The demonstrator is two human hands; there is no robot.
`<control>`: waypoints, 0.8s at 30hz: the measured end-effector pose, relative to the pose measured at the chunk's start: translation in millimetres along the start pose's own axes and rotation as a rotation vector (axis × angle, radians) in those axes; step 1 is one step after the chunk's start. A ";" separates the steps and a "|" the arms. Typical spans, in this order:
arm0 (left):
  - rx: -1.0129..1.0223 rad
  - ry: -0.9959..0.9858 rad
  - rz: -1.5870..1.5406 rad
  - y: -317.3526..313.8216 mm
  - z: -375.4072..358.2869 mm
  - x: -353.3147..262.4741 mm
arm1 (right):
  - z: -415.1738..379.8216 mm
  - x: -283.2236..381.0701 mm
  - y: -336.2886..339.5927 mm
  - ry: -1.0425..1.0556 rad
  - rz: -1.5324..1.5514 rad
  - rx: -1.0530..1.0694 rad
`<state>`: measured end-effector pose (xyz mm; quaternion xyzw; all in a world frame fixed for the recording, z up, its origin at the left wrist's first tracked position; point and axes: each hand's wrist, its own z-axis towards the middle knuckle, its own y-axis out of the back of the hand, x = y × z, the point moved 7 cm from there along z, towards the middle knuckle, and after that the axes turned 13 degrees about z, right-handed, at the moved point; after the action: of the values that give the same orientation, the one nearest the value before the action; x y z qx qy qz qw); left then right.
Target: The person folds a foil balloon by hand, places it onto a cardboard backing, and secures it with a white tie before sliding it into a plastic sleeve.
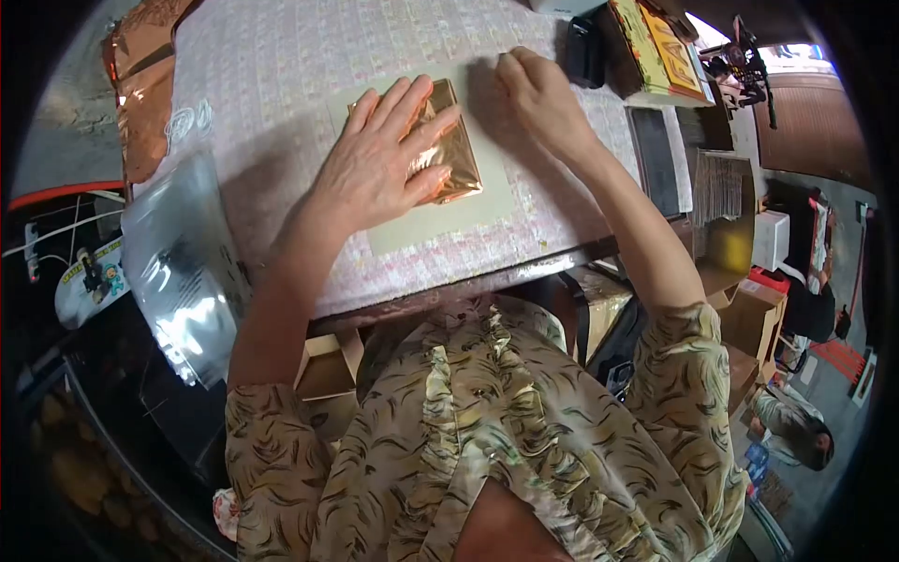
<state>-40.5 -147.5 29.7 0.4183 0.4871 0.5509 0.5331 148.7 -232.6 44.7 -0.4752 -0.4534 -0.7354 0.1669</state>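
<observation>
My left hand [386, 155] lies flat with its fingers spread on a shiny copper-coloured foil packet [457, 161]. The packet is flat and roughly rectangular, and my palm and fingers hide its left part. Under it is a pale greenish-grey sheet [398, 234] on the patterned tabletop. To the right of the packet, apart from it, my right hand [543, 103] is closed with its fingers curled over the edge of the sheet. Whatever is inside those fingers, if anything, is hidden.
Copper foil [145, 108] hangs at the table's left edge, near white cord [190, 120] and clear plastic [183, 272]. At the right stand a black object [586, 51], a yellow box [660, 56] and a dark flat panel [655, 155]. Another person [788, 423] is at far right.
</observation>
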 end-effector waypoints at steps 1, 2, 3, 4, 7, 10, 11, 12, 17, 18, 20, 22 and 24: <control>-0.018 -0.009 0.022 -0.3 -3.2 -2.1 | -26.7 6.3 6.2 -0.175 0.417 0.009; -0.038 -0.017 0.045 -1.1 -1.7 -0.8 | -46.6 11.2 3.5 -0.345 0.833 0.019; -0.056 -0.022 0.036 -1.7 -2.2 -0.1 | -59.3 16.5 4.8 -0.283 0.796 -0.022; -0.058 -0.027 0.041 -3.5 -3.2 -1.0 | -73.2 25.3 6.8 -0.278 0.798 -0.027; -0.061 -0.031 0.059 -5.8 -3.8 0.5 | -112.8 34.1 14.5 -0.364 0.644 -0.051; -0.070 -0.026 0.061 -8.2 -4.0 2.0 | -148.2 43.1 5.2 -0.341 0.621 -0.068; -0.083 -0.029 0.069 -8.7 -3.8 2.8 | -157.7 37.8 1.0 -0.330 0.617 -0.017; -0.095 -0.033 0.076 -9.1 -4.1 2.5 | -164.2 40.9 -0.9 -0.210 0.496 -0.042; -0.098 -0.030 0.068 -9.2 -3.5 1.3 | -174.7 64.4 -0.6 0.157 -0.148 0.039; -0.101 -0.035 0.069 -8.2 -2.8 1.6 | -174.9 65.1 -0.9 0.158 -0.146 0.034; -0.101 -0.035 0.073 -7.6 -2.4 1.1 | -175.2 68.4 -2.1 0.175 -0.171 0.018; -0.100 -0.034 0.073 -7.3 -2.9 0.6 | -174.8 68.6 -6.0 0.187 -0.181 0.022; -0.128 -0.043 0.073 -5.0 -3.0 -0.8 | -175.1 67.5 -10.0 0.195 -0.194 0.025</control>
<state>-42.5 -148.8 24.3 0.4126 0.4238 0.5908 0.5488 12.8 -359.3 72.9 -0.3533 -0.4880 -0.7850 0.1442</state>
